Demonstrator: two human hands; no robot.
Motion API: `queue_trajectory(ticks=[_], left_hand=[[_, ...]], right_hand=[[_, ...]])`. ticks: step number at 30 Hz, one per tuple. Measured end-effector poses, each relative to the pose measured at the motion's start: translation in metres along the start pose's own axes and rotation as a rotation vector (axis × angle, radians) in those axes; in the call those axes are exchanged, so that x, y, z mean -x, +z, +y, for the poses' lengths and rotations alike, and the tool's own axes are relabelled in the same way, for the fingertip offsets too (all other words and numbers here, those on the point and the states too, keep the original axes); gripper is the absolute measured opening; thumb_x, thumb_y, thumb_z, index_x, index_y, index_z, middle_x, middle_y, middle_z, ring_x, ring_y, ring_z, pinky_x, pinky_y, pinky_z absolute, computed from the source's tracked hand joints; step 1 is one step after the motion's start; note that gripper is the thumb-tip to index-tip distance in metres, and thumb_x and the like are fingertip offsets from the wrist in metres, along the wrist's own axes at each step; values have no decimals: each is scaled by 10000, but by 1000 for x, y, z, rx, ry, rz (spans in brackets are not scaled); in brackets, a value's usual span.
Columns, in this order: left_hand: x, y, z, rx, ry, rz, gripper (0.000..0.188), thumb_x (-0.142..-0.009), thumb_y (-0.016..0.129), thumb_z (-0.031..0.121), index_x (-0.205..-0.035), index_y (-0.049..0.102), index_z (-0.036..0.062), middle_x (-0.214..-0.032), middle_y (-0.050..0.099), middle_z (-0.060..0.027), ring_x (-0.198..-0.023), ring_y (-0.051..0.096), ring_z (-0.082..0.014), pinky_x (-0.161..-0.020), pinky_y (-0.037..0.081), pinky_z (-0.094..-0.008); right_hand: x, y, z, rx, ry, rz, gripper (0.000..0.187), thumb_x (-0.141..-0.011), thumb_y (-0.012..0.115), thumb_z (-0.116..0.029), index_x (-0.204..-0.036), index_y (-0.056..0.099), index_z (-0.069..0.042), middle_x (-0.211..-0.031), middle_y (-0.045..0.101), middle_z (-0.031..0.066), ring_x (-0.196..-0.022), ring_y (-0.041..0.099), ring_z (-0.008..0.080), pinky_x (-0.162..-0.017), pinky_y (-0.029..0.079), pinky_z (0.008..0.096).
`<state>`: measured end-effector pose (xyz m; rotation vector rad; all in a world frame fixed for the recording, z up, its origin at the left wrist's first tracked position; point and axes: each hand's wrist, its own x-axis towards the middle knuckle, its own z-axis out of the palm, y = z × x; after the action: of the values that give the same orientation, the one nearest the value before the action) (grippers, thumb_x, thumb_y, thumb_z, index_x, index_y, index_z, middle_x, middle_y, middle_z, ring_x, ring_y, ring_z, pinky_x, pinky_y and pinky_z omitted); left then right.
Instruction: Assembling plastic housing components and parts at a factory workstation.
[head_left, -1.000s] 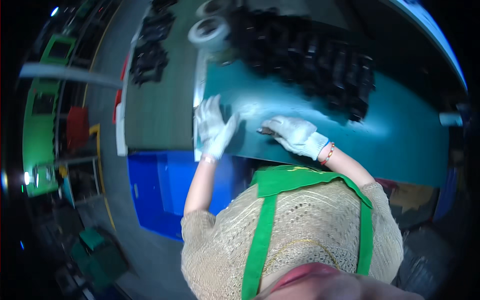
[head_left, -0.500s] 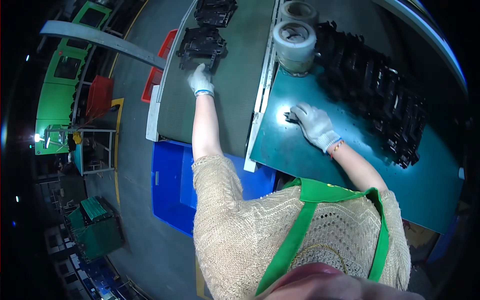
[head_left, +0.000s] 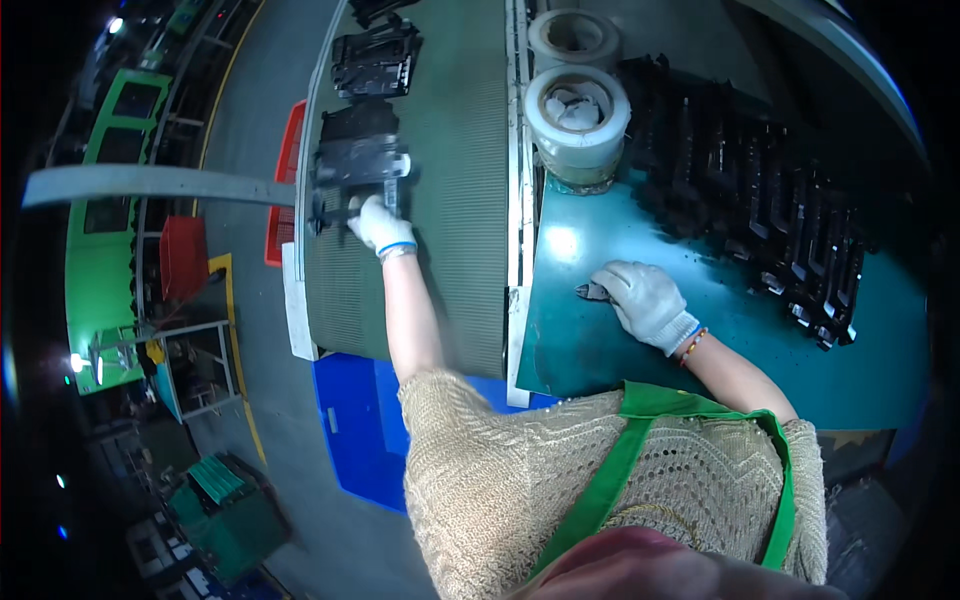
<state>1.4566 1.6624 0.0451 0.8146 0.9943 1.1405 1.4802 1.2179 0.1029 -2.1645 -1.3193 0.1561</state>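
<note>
My left hand [head_left: 380, 226], in a white knit glove, reaches over the conveyor belt [head_left: 455, 200]. Its fingers are closed on the near edge of a black plastic part [head_left: 358, 150], a moulded frame that lies on the belt and looks slightly blurred. Just beyond lies a second black part [head_left: 375, 62], and another shows partly at the top. Over the green tabletop [head_left: 590, 350], my gloved right hand [head_left: 645, 302] is wrapped round small cutting pliers [head_left: 592, 292]. Their jaws point left; the handles are hidden in the palm.
Rolls of clear film [head_left: 578, 125] stand at the table's far left corner. A long row of black plastic parts [head_left: 760, 210] fills the table's right side. Below the belt's near end sits a blue bin [head_left: 365, 430]. Red crates [head_left: 287, 165] stand beyond the belt's left side.
The view has shifted, so the belt and table appear lower. My left hand has drawn slightly nearer at the black part's edge. The right hand keeps the pliers, whose jaws show more clearly.
</note>
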Motion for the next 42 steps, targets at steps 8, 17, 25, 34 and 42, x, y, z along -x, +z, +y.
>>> queue_trajectory(ticks=[8,17,25,34,42], left_hand=[[-60,52,24,296,-186,-213,591,-944,456,538,-1366,609,154,-1474,548,-88,-1398,453,-349,-1148,331,-649],[-61,60,42,290,-119,-165,478,-922,507,473,-1253,679,175,-1243,665,-102,-1165,621,-367,-996,464,-667],[55,-69,87,-113,-42,-387,406,-987,512,454,-965,605,59,-724,621,-113,-689,658,-338,-743,584,-584],[269,-147,46,-6,-384,-734,223,-970,592,163,-1111,657,2,-953,693,-137,-773,704,-253,-759,619,-414],[413,-155,22,36,-283,-956,608,-993,488,531,-1299,581,14,-874,637,-140,-867,642,-315,-861,551,-485]], right_hand=[[0,8,5,5,-35,60,189,-813,673,-82,-994,662,-135,-906,706,33,-789,700,269,-668,568,397],[2,10,-1,-94,-46,54,247,-811,666,-55,-1037,674,-153,-902,703,52,-835,699,303,-726,562,433],[13,5,5,-91,-84,25,271,-848,653,-58,-1103,660,-151,-895,680,96,-844,665,350,-732,532,473],[55,0,0,-324,54,304,411,-980,651,-290,-1308,562,-59,-1134,660,203,-1039,649,403,-892,535,447],[121,-89,-32,-492,400,-60,239,-941,687,-171,-1104,551,-60,-940,622,54,-846,609,180,-774,511,359]])
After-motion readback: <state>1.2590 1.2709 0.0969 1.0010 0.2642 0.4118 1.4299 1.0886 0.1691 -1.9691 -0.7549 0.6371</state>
